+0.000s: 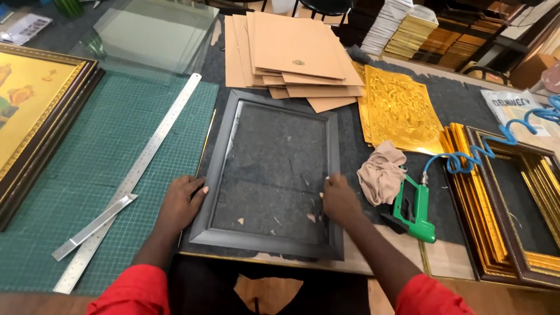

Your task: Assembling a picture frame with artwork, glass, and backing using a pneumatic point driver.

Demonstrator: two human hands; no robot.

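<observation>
A dark grey picture frame [220, 151] lies flat on the worktable in front of me, with glass in it and a few small scraps of brown paper on the pane. My left hand [179, 201] rests on the frame's left rail near the lower corner, fingers gripping the edge. My right hand [339, 197] presses on the right rail at about the same height. Both sleeves are red.
A long steel ruler [140, 169] and a shorter metal bar [93, 228] lie on the green cutting mat [87, 175]. Brown backing boards [294, 49], gold embossed sheets [399, 111], a cloth [380, 172], a green air gun [415, 210] with blue coiled hose, stacked gold frames [513, 204] and a framed picture [35, 116] surround it.
</observation>
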